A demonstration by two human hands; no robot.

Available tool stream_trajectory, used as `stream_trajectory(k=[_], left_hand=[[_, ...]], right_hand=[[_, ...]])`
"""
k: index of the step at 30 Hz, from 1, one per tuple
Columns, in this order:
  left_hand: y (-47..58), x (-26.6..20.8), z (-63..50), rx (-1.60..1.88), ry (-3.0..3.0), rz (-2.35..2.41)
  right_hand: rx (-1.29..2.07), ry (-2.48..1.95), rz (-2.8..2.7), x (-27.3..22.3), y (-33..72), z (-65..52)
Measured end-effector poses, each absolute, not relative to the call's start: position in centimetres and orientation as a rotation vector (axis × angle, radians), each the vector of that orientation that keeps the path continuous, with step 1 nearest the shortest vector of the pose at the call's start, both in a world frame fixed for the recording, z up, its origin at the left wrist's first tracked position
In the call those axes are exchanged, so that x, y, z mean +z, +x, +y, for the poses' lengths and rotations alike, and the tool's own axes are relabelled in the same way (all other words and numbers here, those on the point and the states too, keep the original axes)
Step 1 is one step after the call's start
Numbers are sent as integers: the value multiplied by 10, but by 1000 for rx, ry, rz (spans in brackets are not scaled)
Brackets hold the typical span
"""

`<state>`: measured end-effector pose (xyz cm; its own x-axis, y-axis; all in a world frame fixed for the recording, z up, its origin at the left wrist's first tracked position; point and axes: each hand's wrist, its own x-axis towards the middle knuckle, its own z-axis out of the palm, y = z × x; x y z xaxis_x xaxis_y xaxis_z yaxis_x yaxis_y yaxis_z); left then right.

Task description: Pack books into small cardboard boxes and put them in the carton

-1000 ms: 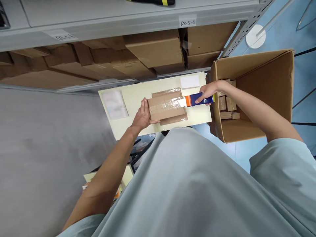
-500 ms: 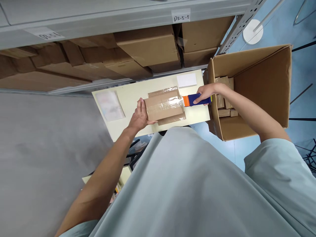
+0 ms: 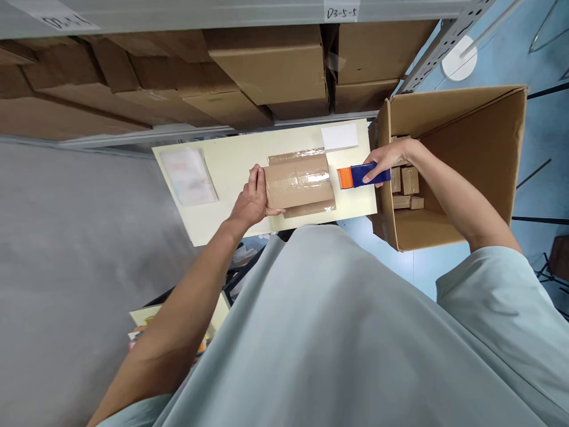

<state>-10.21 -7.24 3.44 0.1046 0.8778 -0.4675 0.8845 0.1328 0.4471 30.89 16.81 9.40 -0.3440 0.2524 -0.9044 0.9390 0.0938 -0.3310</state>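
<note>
A small cardboard box point(image 3: 297, 182) lies on the cream tabletop point(image 3: 237, 172), with shiny clear tape across its top and along its side flaps. My left hand point(image 3: 254, 198) grips its left end, fingers over the top edge and thumb along the near side. To the right of the box, my right hand point(image 3: 377, 168) is closed around a blue tape dispenser point(image 3: 365, 175) with an orange front end. A gap separates the dispenser's orange end from the box.
White papers point(image 3: 340, 136) lie at the table's back edge, and a printed sheet point(image 3: 189, 176) at its left. An open large carton point(image 3: 471, 154) holding several small boxes stands at the right. Behind the table, a metal shelf point(image 3: 267, 15) holds cardboard boxes point(image 3: 271, 65).
My right hand has drawn the tape dispenser rightward, away from the box end it was touching. The left hand keeps its grip on the box. The view has shifted slightly.
</note>
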Motion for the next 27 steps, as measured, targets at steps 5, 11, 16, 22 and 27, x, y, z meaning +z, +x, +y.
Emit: stream_trajectory(k=[5, 11, 16, 22, 27], left_hand=[[-102, 30, -73, 36, 1692, 1731], [-101, 25, -74, 97, 1660, 1738], [-100, 25, -75, 128, 1654, 1736], [-100, 26, -75, 99, 1726, 1709], [-99, 33, -75, 24, 1814, 1691]], right_hand=[[-1198, 1316, 1710, 97, 313, 171], [-1230, 1116, 1661, 116, 316, 172], [-1227, 1160, 1637, 129, 301, 151], [-803, 1240, 1861, 135, 251, 89], [-476, 1406, 1969, 128, 216, 40]])
